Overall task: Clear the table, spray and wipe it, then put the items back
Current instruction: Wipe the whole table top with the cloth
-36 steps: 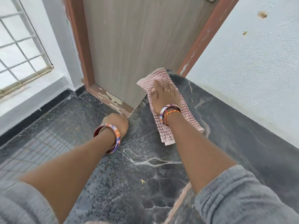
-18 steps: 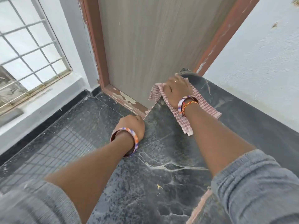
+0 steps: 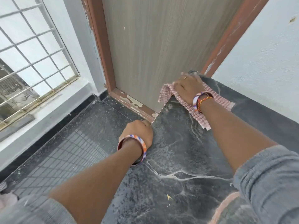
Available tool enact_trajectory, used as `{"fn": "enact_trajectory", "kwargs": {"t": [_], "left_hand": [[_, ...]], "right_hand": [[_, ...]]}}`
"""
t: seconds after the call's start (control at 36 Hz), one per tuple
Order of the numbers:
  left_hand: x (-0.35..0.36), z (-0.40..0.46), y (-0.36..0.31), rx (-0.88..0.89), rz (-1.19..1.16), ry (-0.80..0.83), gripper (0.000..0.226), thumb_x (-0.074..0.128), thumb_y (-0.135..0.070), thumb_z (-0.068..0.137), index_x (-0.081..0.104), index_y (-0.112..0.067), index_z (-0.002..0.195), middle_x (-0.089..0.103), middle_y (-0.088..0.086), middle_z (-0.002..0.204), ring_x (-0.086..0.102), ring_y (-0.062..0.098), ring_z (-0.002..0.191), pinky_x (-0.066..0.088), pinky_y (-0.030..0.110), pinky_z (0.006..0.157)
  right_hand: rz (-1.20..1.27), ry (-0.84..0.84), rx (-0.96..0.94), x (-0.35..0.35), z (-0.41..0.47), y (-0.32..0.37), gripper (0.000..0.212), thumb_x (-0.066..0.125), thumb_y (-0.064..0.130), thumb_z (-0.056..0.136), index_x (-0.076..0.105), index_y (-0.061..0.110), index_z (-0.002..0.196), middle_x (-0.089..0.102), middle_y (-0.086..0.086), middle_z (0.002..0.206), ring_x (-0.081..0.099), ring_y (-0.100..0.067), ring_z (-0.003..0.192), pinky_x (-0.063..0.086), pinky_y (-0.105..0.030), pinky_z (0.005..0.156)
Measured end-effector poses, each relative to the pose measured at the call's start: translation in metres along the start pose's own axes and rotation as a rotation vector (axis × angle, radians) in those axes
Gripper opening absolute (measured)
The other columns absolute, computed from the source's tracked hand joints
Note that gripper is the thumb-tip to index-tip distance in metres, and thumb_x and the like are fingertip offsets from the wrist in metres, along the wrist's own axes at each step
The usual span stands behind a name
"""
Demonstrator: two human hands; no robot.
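Spanning most of the lower view: a dark stone counter veined in white, its left edge running toward the door.
Floor: dark speckled tiles are seen left of the counter and lower, with a grid pattern reflected on them.
Door: a grey wood-grain panel in a brown frame is seen behind the counter's far end; paint is chipped along the bottom rail.
Wall: pale plaster is seen along the counter's right side.
Window: a white metal grille is set at upper left above a pale ledge.
Sleeves: grey fabric is pushed up on both forearms.
Cloth: a pink-and-white checked cloth is spread on the counter's far left corner, near the door; one end is draped over the counter's left edge, the other lies toward the wall.
Right hand: the right hand is laid on top of the cloth, its grip released, with the fingers bent over the cloth at the far corner; a ring is worn on one finger, a bangle and a red-orange thread at the wrist.
Left hand: the left hand is held at the counter's left edge, well apart from the cloth; the fingers are curled under, so whether the edge is grasped cannot be told. A striped bangle is worn at the wrist.
Speck: a small yellow fleck lies on the near counter.
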State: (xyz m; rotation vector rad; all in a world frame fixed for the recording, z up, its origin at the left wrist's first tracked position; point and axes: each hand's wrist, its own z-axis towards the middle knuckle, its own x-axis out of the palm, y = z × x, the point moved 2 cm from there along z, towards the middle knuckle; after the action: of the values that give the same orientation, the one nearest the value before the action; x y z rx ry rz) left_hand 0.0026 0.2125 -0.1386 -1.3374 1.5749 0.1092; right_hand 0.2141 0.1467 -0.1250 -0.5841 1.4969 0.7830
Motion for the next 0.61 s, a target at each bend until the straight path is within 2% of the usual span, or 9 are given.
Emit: {"fn": "enact_trajectory", "kwargs": {"t": [0.03,0.08,0.14,0.22,0.33,0.47,0.53,0.56,0.61], "left_hand": [[0.0,0.001,0.0,0.002,0.004,-0.007,0.037,0.023,-0.012,0.094,0.04,-0.007,0.062,0.061,0.023,0.102,0.045,0.024,0.061,0.037,0.032,0.066],[0.0,0.004,0.0,-0.006,0.0,-0.029,0.036,0.025,-0.015,0.095,0.052,-0.002,0.076,0.062,0.021,0.103,0.054,0.033,0.077,0.042,0.035,0.071],[0.001,0.006,0.002,0.001,-0.001,-0.039,0.036,0.023,-0.014,0.095,0.045,-0.006,0.068,0.058,0.019,0.091,0.05,0.031,0.071,0.041,0.034,0.071],[0.002,0.009,0.003,-0.057,-0.077,-0.045,0.036,0.02,-0.011,0.092,0.028,-0.012,0.057,0.043,0.01,0.073,0.04,0.026,0.065,0.038,0.032,0.067],[0.0,0.007,0.001,-0.075,-0.177,-0.054,0.038,0.022,-0.011,0.093,0.031,-0.011,0.055,0.048,0.013,0.075,0.05,0.031,0.071,0.045,0.034,0.071],[-0.004,0.003,0.001,-0.055,-0.164,-0.03,0.042,0.026,-0.019,0.095,0.041,-0.01,0.057,0.064,0.019,0.093,0.062,0.034,0.09,0.052,0.04,0.085],[-0.008,-0.002,-0.002,-0.05,-0.188,-0.029,0.04,0.024,-0.016,0.096,0.053,-0.004,0.071,0.063,0.022,0.106,0.06,0.036,0.097,0.049,0.037,0.083],[-0.011,-0.004,-0.004,-0.059,-0.2,-0.016,0.039,0.023,-0.014,0.096,0.058,0.001,0.088,0.061,0.023,0.113,0.058,0.036,0.103,0.046,0.037,0.083],[-0.014,-0.012,-0.007,-0.073,-0.201,0.002,0.038,0.023,-0.008,0.097,0.053,0.006,0.115,0.055,0.025,0.125,0.053,0.037,0.114,0.043,0.039,0.091]], "right_hand": [[0.003,0.007,0.106,-0.001,0.008,-0.015,0.049,0.023,0.035,0.094,0.06,0.019,0.122,0.046,-0.007,0.143,0.03,-0.024,0.139,0.007,-0.045,0.117],[-0.002,0.02,0.277,-0.001,0.021,-0.034,0.045,0.023,0.031,0.099,0.039,0.028,0.14,0.02,-0.002,0.157,0.01,-0.025,0.146,0.002,-0.047,0.118],[0.008,0.027,0.406,0.0,0.028,-0.04,0.047,0.019,0.031,0.1,0.024,0.029,0.147,0.011,-0.004,0.159,0.006,-0.028,0.146,0.002,-0.045,0.118],[0.032,0.03,0.498,0.001,0.031,-0.038,0.049,0.016,0.032,0.101,0.016,0.026,0.149,0.004,-0.004,0.159,0.003,-0.027,0.147,0.001,-0.043,0.119],[-0.017,0.063,0.391,0.002,0.012,-0.02,0.049,0.017,0.034,0.101,0.013,0.028,0.149,0.002,-0.003,0.16,0.0,-0.028,0.146,0.001,-0.044,0.118],[-0.019,0.089,0.16,0.008,-0.032,0.029,0.044,0.024,0.033,0.1,0.03,0.034,0.144,0.009,-0.001,0.159,0.004,-0.026,0.147,0.0,-0.044,0.118],[-0.008,0.096,0.088,0.01,-0.054,0.052,0.043,0.026,0.034,0.1,0.033,0.034,0.142,0.01,0.001,0.159,0.004,-0.025,0.147,0.001,-0.044,0.119],[-0.001,0.096,0.059,0.011,-0.065,0.064,0.043,0.026,0.034,0.1,0.034,0.033,0.142,0.01,0.002,0.159,0.003,-0.025,0.147,0.002,-0.044,0.119],[0.003,0.104,0.012,0.012,-0.091,0.085,0.044,0.027,0.035,0.099,0.032,0.032,0.143,0.01,0.002,0.159,0.003,-0.024,0.147,0.002,-0.044,0.119]]}}
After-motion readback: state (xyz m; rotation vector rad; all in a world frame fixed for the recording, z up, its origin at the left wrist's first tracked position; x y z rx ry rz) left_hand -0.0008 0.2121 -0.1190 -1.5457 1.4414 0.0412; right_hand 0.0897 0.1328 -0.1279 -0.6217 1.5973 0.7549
